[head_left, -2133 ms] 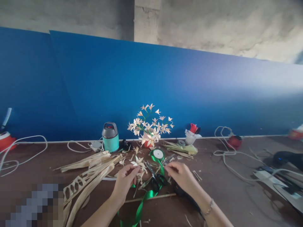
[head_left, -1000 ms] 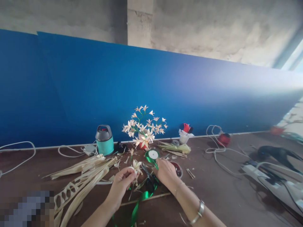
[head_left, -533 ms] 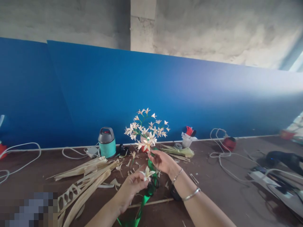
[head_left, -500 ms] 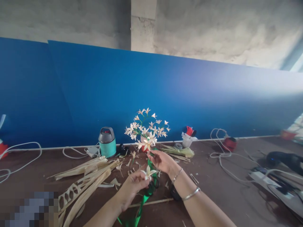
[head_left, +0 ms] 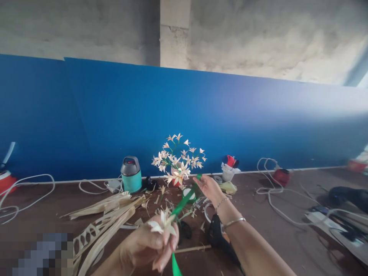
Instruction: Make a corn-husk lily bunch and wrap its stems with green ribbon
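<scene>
Between the fingers of my left hand (head_left: 148,241) is a pale artificial flower (head_left: 163,224) with pointed petals, its stem hidden by the fingers. A green tape (head_left: 185,201) runs taut from this flower up to my right hand (head_left: 208,188), which pinches its far end. More of the tape hangs below my left hand. Beyond both hands stands a bunch of similar pale flowers (head_left: 179,159) on green stems, in a reddish pot (head_left: 176,181). A roll of green tape (head_left: 188,193) lies on the table behind the stretched strip.
Dried husks (head_left: 115,211) and scraps lie to the left. Behind them stands a turquoise container with a grey lid (head_left: 131,174). A white cup (head_left: 228,172) holds red-handled tools. White cables (head_left: 270,195) and a power strip (head_left: 330,226) are at right. A black object (head_left: 218,234) lies under my right forearm.
My right hand has moved up and right, stretching the green tape away from the flower. My left hand has come down and nearer with the flower, turning its fingers.
</scene>
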Motion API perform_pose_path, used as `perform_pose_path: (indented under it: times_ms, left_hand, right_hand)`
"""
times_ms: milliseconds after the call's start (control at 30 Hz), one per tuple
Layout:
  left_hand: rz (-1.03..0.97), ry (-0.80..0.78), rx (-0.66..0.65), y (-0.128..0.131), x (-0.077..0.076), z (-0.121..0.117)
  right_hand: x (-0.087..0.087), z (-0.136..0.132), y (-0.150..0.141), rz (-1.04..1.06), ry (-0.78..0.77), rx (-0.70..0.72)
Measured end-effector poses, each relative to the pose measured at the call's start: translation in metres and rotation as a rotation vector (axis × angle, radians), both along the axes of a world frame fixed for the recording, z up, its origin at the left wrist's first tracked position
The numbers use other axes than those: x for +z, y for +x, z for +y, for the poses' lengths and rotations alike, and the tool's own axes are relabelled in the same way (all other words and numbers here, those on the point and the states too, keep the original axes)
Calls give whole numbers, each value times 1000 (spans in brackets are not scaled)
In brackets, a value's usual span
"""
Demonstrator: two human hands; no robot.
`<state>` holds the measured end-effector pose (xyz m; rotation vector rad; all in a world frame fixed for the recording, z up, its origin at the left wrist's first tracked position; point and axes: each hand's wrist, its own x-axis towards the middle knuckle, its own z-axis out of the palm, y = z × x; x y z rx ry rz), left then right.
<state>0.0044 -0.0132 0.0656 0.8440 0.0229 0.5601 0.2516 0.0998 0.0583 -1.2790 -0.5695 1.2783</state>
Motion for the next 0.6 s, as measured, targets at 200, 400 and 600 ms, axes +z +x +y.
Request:
perform_pose_path:
  times_ms: [200,400,600]
  left_hand:
    - [-48,-86,205,-14,0,10]
    - [134,-53,111,-3,-1,-1]
    - [578,-116,193,-22,-13,-8]
  right_hand:
    - [20,-47,-19,-272,-9,262]
    - [12,-98,-72,-771,476,747]
    - [7,-106,-39,-986,412,563]
